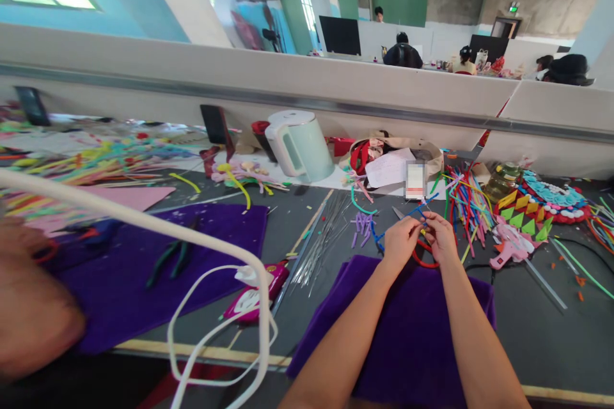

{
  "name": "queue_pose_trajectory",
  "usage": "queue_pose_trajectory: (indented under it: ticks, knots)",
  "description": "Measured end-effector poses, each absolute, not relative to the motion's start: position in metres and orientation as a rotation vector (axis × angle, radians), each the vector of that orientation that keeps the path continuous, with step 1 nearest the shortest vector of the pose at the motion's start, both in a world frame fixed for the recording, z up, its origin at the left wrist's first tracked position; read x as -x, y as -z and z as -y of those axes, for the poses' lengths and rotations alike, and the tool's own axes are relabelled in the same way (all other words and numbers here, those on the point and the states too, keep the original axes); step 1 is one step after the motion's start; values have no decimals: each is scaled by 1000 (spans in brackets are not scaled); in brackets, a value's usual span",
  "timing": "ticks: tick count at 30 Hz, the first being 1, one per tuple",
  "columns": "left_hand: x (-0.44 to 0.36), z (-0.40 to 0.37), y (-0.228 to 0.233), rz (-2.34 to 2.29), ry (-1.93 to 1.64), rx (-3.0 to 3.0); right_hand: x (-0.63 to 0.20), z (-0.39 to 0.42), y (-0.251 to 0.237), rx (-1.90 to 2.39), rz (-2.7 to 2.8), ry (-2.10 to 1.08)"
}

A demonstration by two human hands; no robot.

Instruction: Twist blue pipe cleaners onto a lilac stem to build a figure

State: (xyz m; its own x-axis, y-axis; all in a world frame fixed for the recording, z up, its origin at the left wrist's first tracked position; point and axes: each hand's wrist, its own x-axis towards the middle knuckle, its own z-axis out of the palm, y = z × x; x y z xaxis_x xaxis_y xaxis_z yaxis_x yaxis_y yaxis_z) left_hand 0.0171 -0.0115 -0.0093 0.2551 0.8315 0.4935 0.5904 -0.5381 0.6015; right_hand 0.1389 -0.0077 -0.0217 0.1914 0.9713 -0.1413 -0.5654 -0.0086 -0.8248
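Note:
My left hand (401,239) and my right hand (441,236) meet above the far edge of a purple cloth (403,326). Both pinch a blue pipe cleaner (416,212) between the fingertips. One end of it sticks up past my fingers and another part trails left towards short purple pieces (361,225). A red loop (425,257) lies just under my hands, partly hidden by them.
A pile of coloured pipe cleaners (463,195) and a pink glue gun (511,244) lie to the right. A pale green kettle (300,144), metal wires (319,236), a second purple cloth (167,268) with pliers (173,255), and white cables (215,307) are to the left. A co-worker's arm (29,294) is at far left.

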Motion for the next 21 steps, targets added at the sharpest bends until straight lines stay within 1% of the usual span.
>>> queue_pose_trajectory:
  ticks: [5, 7, 10, 15, 18, 21]
  knots:
    - [-15, 11, 10, -1357, -1139, -2216, -139, 8, 21, 838, 636, -1336]
    - [-15, 11, 9, -1357, -1113, -2222, -136, 10, 20, 853, 655, -1293]
    - [-15, 12, 8, -1348, -1085, -2256, -129, 14, 16, 933, 699, -1096]
    - [-16, 13, 10, -1361, -1096, -2331, -123, 18, 13, 1149, 963, -696]
    - [-16, 12, 12, -1387, -1087, -2370, -124, 18, 16, 1242, 1077, -609]
    - [-16, 12, 13, -1396, -1069, -2417, -125, 16, 21, 1288, 1060, -614]
